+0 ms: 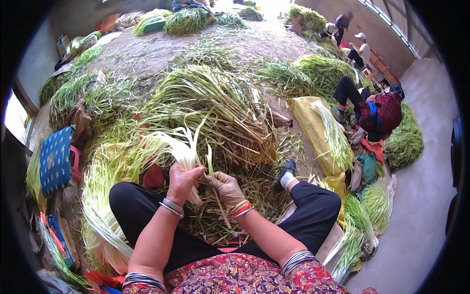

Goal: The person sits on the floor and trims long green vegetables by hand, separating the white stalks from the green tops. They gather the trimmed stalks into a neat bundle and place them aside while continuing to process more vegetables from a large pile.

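Observation:
My left hand point(183, 180) grips a bunch of pale, peeled leafy stalks point(185, 156), which look like garlic greens. Their yellow-green leaves fan out to the upper left, and the white ends poke out below the fist. Close beside it, my right hand point(226, 189) wears a thin, stained glove and pinches a single stalk point(221, 210) whose brownish lower end slants down. Directly ahead lies a big heap of unpeeled stalks point(220, 110) with brown, dry-looking ends. Cleaned pale stalks point(104, 220) are piled along my left leg. Leaf scraps point(209, 220) cover the floor between my legs.
A yellow sack point(308, 128) carrying pale stalks lies ahead right, near a seated person in a checked shirt point(385, 114). At left stands a pink chair with a blue cushion point(57, 158). More green bundles point(187, 22) and people are farther back.

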Tool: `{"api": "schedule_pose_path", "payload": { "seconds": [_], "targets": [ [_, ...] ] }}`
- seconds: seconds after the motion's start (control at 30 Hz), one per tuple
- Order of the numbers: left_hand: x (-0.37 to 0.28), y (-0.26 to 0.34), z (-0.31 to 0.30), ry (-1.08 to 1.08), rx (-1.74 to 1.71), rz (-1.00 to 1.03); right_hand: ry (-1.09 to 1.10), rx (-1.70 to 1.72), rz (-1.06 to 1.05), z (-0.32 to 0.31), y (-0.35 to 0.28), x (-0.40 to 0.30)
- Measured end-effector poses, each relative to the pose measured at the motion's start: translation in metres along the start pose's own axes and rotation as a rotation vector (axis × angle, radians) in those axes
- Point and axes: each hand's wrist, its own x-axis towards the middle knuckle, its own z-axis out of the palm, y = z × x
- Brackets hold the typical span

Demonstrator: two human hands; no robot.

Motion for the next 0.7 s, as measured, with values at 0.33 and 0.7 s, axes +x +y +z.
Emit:
{"api": "schedule_pose_path", "payload": {
  "seconds": [0.33,0.7],
  "targets": [
    [0.031,0.032,-0.028,0.22,-0.208,0.191,-0.148,-1.52,0.408,-0.133,0.145,-0.009],
    [0.036,0.023,-0.027,0.169,-0.284,0.086,0.017,-0.585,-0.342,-0.039,0.005,0.015]
  ]
}}
